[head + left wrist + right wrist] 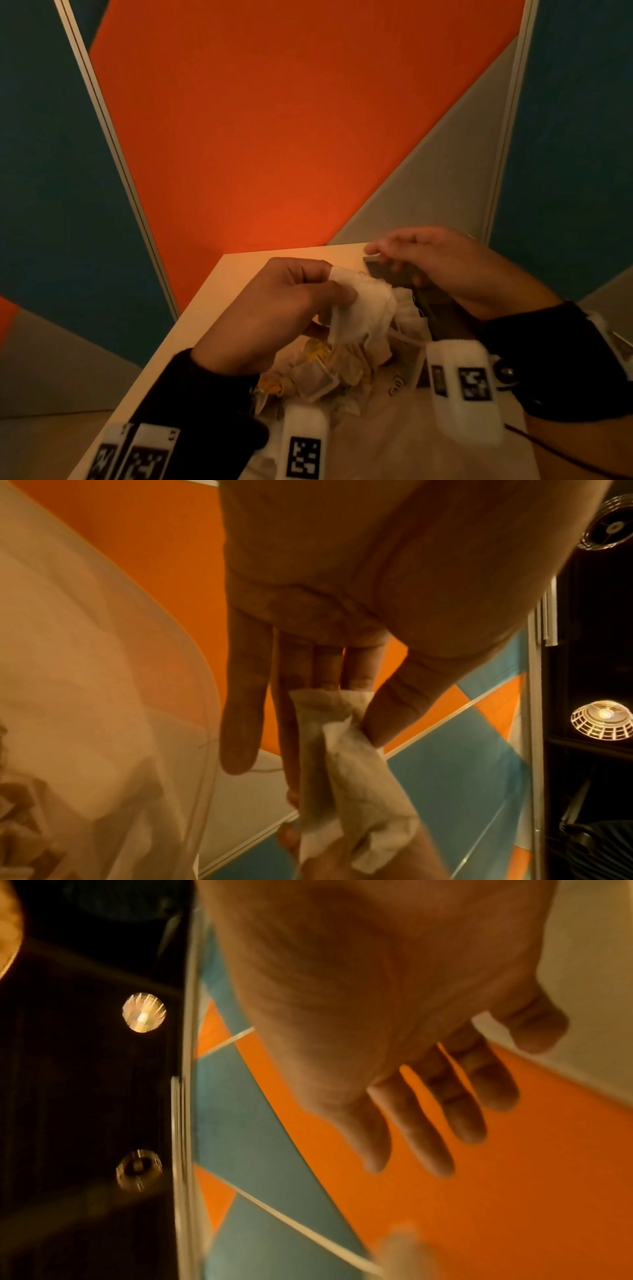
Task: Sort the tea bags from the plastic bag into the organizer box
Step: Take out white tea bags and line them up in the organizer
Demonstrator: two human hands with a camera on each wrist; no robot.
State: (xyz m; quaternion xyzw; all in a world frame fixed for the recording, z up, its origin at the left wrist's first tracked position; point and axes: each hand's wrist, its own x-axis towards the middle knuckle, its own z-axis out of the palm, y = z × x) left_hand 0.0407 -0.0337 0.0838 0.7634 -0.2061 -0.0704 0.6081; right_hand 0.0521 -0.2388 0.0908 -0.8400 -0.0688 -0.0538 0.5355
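Observation:
My left hand (329, 287) pinches a small bunch of white tea bags (363, 305) between thumb and fingers and holds them above the pile. In the left wrist view the tea bags (346, 777) hang from the left hand (329, 696), thumb on one side. More tea bags (325, 370) lie in the clear plastic bag (394, 428) on the table; the plastic bag (103, 669) fills the left of that view. The dark organizer box (435, 301) sits at the far right, mostly hidden. My right hand (404, 253) hovers over it, the right hand (445, 1123) showing straight fingers with nothing between them.
The light table (239, 281) ends just beyond the hands against orange, teal and grey wall panels (291, 120). Its left edge runs diagonally toward me. A dark cable (548, 445) lies at the near right. White marker blocks (462, 387) sit on both wrists.

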